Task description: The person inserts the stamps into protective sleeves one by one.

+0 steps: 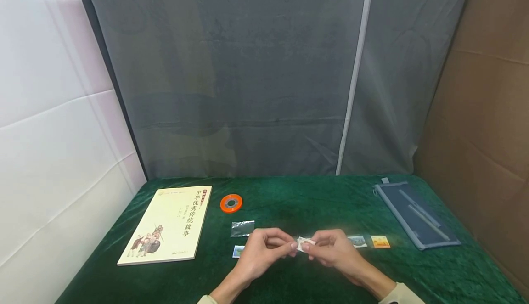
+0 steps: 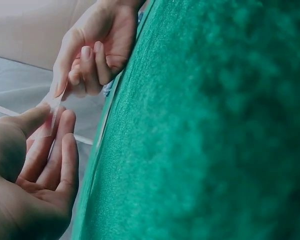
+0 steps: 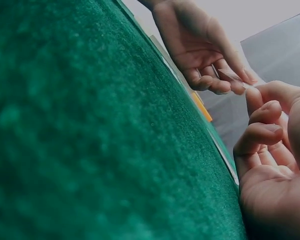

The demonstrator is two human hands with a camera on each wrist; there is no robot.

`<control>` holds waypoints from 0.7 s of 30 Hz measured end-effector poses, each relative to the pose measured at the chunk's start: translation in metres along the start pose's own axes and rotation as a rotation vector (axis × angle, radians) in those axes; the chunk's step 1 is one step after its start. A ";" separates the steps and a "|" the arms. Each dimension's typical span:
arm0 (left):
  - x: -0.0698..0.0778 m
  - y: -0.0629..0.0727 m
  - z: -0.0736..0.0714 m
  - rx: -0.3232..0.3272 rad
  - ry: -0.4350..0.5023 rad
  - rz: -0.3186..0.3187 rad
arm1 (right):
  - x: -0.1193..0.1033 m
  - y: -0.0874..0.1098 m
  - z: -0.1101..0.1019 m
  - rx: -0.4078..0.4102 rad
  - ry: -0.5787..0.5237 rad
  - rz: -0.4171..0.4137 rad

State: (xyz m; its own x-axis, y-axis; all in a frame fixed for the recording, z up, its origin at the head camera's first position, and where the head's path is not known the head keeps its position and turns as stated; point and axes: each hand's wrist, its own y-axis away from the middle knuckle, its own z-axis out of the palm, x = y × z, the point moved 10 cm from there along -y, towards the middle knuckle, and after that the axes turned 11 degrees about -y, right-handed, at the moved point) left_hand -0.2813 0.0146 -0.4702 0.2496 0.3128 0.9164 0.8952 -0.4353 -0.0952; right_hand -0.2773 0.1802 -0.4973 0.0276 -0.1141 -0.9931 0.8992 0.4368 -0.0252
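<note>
Both hands meet low in the middle of the head view, a little above the cloth. The left hand (image 1: 263, 252) pinches one side of a small white stamp (image 1: 304, 242) with a reddish picture, between thumb and fingers. At its other side, the right hand (image 1: 335, 252) pinches it too. In the left wrist view a thin, see-through edge (image 2: 54, 112) shows between the fingertips; whether this is a clear sleeve around the stamp, I cannot tell. Beside the left hand lie a clear plastic sleeve (image 1: 242, 228) and a blue-green stamp (image 1: 238, 251). A grey-blue stamp (image 1: 357, 241) and an orange stamp (image 1: 380, 242) lie beyond the right hand.
A cream book (image 1: 171, 221) lies at the left of the green cloth (image 1: 289, 198). An orange ring-shaped roll (image 1: 231, 203) is right of it. At the far right rests a dark zip pouch (image 1: 413, 216) with slim tools in it. Grey curtain hangs behind.
</note>
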 end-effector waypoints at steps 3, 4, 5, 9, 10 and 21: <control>-0.001 0.000 0.000 0.003 -0.017 -0.005 | 0.000 0.000 0.002 -0.016 0.002 -0.010; -0.001 0.000 0.000 0.002 -0.021 -0.005 | 0.000 0.000 0.002 -0.018 0.002 -0.013; -0.001 0.000 0.001 -0.001 -0.024 -0.004 | -0.001 0.000 0.003 -0.022 0.003 -0.016; 0.000 0.000 0.002 -0.010 -0.034 -0.002 | -0.002 0.001 0.004 -0.032 0.008 -0.016; 0.000 0.000 0.002 -0.008 -0.039 -0.002 | -0.002 0.001 0.003 -0.028 0.007 -0.011; -0.005 0.000 -0.003 0.025 -0.015 -0.033 | -0.001 0.000 -0.003 0.021 -0.058 -0.017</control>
State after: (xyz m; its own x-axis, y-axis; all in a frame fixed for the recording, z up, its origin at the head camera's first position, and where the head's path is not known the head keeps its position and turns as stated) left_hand -0.2831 0.0105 -0.4736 0.2253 0.3388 0.9135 0.9119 -0.4035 -0.0753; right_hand -0.2790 0.1833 -0.4971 0.0371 -0.1728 -0.9843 0.9087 0.4157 -0.0387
